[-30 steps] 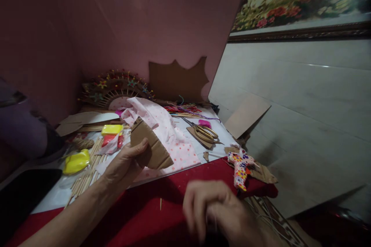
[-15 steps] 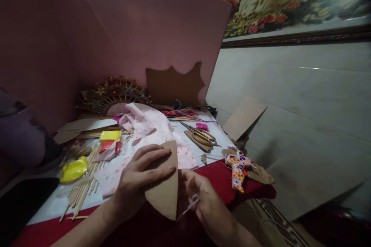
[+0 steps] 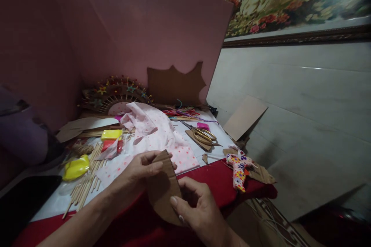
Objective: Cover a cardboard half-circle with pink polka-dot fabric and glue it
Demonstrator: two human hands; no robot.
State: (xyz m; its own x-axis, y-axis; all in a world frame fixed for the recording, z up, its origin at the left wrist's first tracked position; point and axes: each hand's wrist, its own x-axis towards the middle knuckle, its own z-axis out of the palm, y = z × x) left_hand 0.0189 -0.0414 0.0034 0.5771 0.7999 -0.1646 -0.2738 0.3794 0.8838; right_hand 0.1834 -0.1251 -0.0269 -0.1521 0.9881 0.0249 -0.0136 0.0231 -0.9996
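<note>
A brown cardboard piece point(image 3: 162, 191) with one rounded end is tilted over the red cloth at the table's front. My left hand point(image 3: 145, 170) grips its upper end, thumb on the near face and fingers behind. Lower on its right edge, my right hand point(image 3: 199, 204) pinches it with the thumb in front. A small pale bit shows by the right thumb, too small to name. Just beyond my hands lies pink dotted fabric point(image 3: 153, 129). Gold-handled scissors point(image 3: 203, 136) rest on a cardboard scrap to the right.
Thin wooden sticks point(image 3: 82, 193), yellow clay packs point(image 3: 77, 168) and a dark flat object point(image 3: 31, 197) lie left. A floral cloth figure point(image 3: 239, 171) sits at the right edge. Behind stand a decorated arch point(image 3: 116, 94) and a jagged cardboard sheet point(image 3: 175, 85).
The cardboard piece has been turned, showing a darker creased face. My right hand, which held a thin pale looped item beside it, now grips the cardboard's edge; that item is mostly out of sight.
</note>
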